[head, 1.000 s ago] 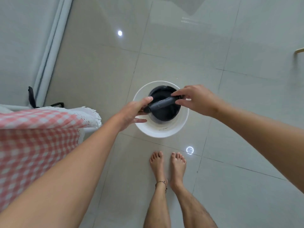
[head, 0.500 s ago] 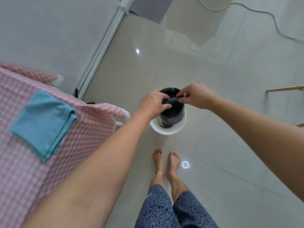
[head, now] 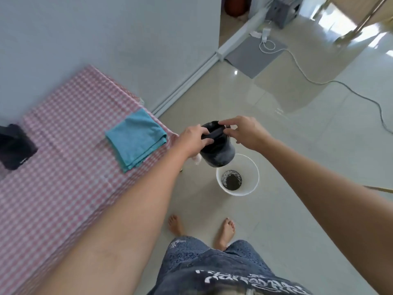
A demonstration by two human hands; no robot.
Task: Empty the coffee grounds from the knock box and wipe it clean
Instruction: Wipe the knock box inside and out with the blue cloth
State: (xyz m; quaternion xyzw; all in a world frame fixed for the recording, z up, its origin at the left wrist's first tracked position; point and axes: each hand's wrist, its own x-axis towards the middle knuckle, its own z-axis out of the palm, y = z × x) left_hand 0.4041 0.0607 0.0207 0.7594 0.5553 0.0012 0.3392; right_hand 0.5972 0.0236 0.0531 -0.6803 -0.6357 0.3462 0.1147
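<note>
The black knock box [head: 219, 151] hangs upright in the air, up and to the left of a white bucket [head: 251, 186] on the floor. My left hand [head: 194, 141] grips its left rim and bar end. My right hand [head: 244, 132] pinches the bar at the top right. A dark pile of coffee grounds [head: 231, 179] lies in the bucket's bottom. A folded blue cloth [head: 135, 138] rests on the pink checked table [head: 63, 167] to the left.
A dark object [head: 14, 146] lies at the table's left edge. A white cable [head: 319, 81] runs across the tiled floor at the upper right, near a grey mat [head: 255, 55]. My bare feet [head: 202, 227] stand just in front of the bucket.
Both hands have lifted the knock box out of the bucket and up toward the table edge. The view has tilted up, and the grounds now show in the bucket.
</note>
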